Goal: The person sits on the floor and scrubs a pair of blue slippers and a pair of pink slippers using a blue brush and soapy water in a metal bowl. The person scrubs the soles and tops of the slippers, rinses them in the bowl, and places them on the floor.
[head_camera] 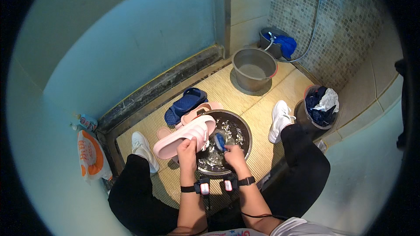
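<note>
My left hand [187, 154] grips a pale pink slipper [169, 144] by its side, holding it over the left rim of a round metal basin [250, 137]. Rippling water [213, 159] fills part of the basin. In my right hand [234, 155] is a blue scrubbing brush [219, 141] with light bristles, over the water and right of the slipper. Behind the held slipper, more pink slippers [193, 113] lie on the floor beside the basin, partly hidden. A pair of dark blue slippers [188, 101] rests just beyond them.
A grey bucket [254, 64] stands farther back, near another bucket [270, 46] with blue cloth. At the right is a bucket of dark and white clothes [321, 106]. A plastic bag [93, 157] and bottles [88, 122] stand left. A shower hose [313, 32] hangs along the tiled wall.
</note>
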Demonstrator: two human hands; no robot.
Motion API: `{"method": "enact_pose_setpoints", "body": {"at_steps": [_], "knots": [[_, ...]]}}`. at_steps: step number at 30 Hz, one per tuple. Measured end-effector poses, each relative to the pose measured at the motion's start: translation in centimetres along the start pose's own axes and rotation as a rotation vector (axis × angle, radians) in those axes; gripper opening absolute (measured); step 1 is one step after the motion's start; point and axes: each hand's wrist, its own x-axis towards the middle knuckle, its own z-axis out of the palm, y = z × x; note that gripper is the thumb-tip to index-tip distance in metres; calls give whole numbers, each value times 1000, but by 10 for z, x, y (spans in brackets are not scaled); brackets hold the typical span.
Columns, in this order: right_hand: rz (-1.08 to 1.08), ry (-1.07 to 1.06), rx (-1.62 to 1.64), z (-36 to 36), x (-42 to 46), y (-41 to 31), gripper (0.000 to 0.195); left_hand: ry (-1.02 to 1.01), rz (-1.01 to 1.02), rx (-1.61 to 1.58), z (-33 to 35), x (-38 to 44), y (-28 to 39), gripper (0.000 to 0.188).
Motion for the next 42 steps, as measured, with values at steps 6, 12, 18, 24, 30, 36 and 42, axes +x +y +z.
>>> {"method": "enact_pose_setpoints", "body": {"at_steps": [6,12,18,24,30,36,42], "knots": [[-393,126,256,-38,-27,-42,35,-93,38,161,13,-8,6,27],[-489,121,45,-25,-20,-39,37,-171,151,419,1,-5,0,18],[-450,139,126,-15,-17,-34,35,-190,208,565,-15,4,-6,19],[-93,-138,-430,7,20,10,38,-93,362,800,-15,0,21,21],[-347,-103,-107,-44,17,1,36,-49,354,743,-17,-7,32,23],[-700,-370,-17,-120,17,-84,46,-156,244,307,-32,20,-9,20],[-1055,-573,-333,-143,18,-111,58,-168,108,188,-24,8,5,14]]}}
